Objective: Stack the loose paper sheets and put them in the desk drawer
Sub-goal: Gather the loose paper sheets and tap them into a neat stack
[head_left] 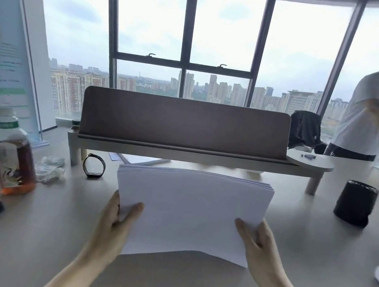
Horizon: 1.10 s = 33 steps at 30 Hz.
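Note:
A stack of white paper sheets [190, 211] is held above the beige desk [57, 234], its near edge bowed upward. My left hand [115, 219] grips the stack's left side, thumb on top. My right hand [255, 239] grips its right side the same way. One more white sheet [140, 159] lies flat on the desk under the raised shelf, behind the stack. No drawer is in view.
A raised shelf with a brown divider panel [183, 121] spans the back. At the left stand a tea bottle [13, 155], crumpled plastic [50, 168] and a watch [94, 166]. A black cup [355, 203] sits at the right. Another person [373, 116] stands at the far right.

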Motion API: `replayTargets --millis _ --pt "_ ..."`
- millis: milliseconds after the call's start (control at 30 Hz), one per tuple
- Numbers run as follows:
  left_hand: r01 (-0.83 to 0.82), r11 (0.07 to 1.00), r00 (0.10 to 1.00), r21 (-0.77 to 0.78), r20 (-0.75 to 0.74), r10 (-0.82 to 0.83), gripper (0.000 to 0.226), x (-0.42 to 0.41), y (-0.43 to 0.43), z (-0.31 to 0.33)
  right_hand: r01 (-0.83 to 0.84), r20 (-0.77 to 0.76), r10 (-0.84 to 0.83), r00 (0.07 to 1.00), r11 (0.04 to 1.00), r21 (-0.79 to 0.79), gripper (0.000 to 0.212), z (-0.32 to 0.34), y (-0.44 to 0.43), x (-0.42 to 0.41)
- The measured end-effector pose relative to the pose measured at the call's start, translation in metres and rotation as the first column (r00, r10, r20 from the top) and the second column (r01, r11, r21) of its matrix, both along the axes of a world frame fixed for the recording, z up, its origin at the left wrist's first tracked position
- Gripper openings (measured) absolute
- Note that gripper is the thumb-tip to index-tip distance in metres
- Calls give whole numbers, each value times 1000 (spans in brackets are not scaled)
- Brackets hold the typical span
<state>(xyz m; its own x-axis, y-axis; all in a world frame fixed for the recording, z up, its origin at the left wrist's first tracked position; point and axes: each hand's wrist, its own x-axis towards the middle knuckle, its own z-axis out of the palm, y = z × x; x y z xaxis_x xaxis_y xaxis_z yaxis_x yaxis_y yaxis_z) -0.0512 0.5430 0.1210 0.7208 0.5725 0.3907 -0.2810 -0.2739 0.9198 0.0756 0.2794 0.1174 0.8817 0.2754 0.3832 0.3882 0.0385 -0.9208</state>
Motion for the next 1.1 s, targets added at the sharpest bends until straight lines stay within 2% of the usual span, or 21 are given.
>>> replayTargets --millis 200,367,533,733,900,1100 --pt "15 1000 997 -26 -70 -17 35 -2 4 -1 29 -75 -26 997 999 38 23 -2 1 2" --pt "41 997 997 -72 -68 -46 34 -1 3 3 14 -87 -6 996 996 91 28 1 -2 5" --pt "60 991 994 -119 -81 -70 36 -3 5 -1 -15 -112 25 993 996 89 24 -1 -2 5" --pt "83 995 990 -58 -113 -89 35 -2 11 -2 -10 -79 10 997 1000 -2 32 0 0 10" --pt "110 993 992 32 -71 -108 37 2 14 22 33 -52 -34 998 999 -16 29 14 2 17" --pt "90 995 986 53 -149 -81 37 -3 7 2 0 -116 -8 993 998 -69 30 0 -1 8"
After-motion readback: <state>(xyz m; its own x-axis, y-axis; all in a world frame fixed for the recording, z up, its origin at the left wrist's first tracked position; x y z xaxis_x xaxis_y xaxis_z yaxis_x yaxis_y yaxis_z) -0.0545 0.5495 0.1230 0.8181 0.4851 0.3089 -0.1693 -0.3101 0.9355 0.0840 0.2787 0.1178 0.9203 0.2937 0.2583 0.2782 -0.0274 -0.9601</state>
